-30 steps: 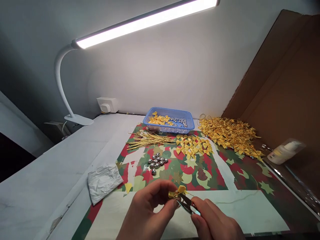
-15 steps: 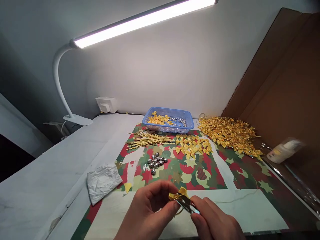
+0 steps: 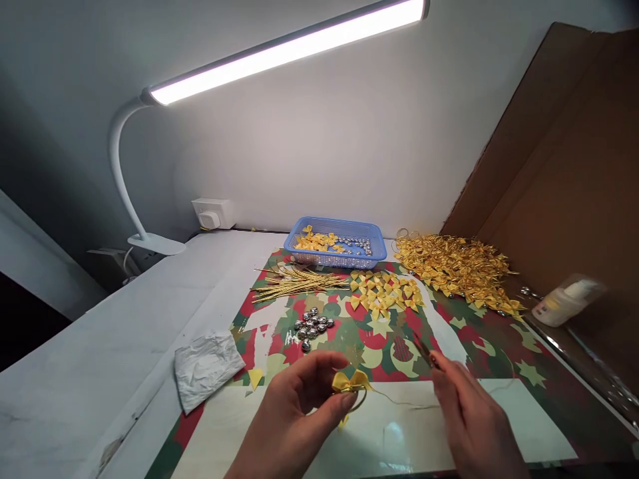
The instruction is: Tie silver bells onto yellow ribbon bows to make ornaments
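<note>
**Yellow bow pinched in left hand, right hand drawn aside**

Head view. The left hand sat low at centre, thumb and forefinger pinched together on a small yellow bow with a gold loop hanging beneath it. A thin gold thread trailed rightward from the bow over the pale sheet on the worktop. The right hand was blurred, just right of the bow and apart from it; a slim tool stuck out from its fingertips, so the grip seemed clamped on it, though the blur hid the detail.

Beyond the hands lay red-and-green patterned paper. On it: a cluster of silver bells, a bundle of gold wire lengths, and a loose spread of yellow bows. A blue basket at the far edge held more bows and bells. To its right sat a big heap of finished gold pieces. A crumpled white wrapper lay left of the paper. A white bottle lay on its side at far right, near a cardboard panel. A white desk lamp lit the scene overhead.
</note>
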A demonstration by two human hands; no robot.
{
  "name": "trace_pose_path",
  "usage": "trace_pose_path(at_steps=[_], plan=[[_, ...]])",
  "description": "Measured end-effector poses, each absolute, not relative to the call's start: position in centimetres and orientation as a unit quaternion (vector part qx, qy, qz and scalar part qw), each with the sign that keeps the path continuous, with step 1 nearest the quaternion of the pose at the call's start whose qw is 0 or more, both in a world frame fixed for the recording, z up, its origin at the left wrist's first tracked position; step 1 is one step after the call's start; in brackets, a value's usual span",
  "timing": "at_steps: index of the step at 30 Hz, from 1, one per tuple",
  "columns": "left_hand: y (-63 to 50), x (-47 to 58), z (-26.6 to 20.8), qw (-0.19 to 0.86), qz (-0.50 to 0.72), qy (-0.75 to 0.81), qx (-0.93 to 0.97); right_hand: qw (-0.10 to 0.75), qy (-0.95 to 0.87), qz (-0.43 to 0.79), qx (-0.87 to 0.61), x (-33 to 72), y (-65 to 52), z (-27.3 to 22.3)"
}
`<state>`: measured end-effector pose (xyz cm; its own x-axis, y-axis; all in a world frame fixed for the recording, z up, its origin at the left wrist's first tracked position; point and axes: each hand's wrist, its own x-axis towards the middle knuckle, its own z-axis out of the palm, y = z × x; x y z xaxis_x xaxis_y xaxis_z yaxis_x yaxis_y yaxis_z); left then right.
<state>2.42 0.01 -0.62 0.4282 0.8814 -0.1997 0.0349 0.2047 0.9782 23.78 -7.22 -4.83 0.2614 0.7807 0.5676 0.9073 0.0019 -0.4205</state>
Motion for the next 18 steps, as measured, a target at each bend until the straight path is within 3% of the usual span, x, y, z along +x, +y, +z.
trace_pose_path(at_steps=[4,8,11,14,16,18], plan=[[-0.2,2.8,0.2,0.568,0.361,0.481,0.562,0.283,-0.597,-0.164,-0.732,26.5,-4.9,-6.9],[-0.4,3.3,1.2,0.543,0.4,0.489,0.554,0.265,-0.627,-0.159,-0.715,26.2,-3.5,-7.4],[-0.3,3.4,1.4,0.62,0.391,0.447,0.513,0.344,-0.627,-0.094,-0.692,23.8,-4.2,-5.6],[-0.5,3.7,1.1,0.652,0.357,0.419,0.521,0.511,-0.588,0.194,-0.596,20.8,-5.4,-3.0],[-0.9,4.0,0.9,0.602,0.375,0.426,0.562,0.531,-0.582,0.274,-0.551,19.2,-5.6,-1.8],[-1.3,4.3,0.7,0.515,0.411,0.435,0.613,0.543,-0.586,0.243,-0.55,18.3,-5.4,-1.3]])
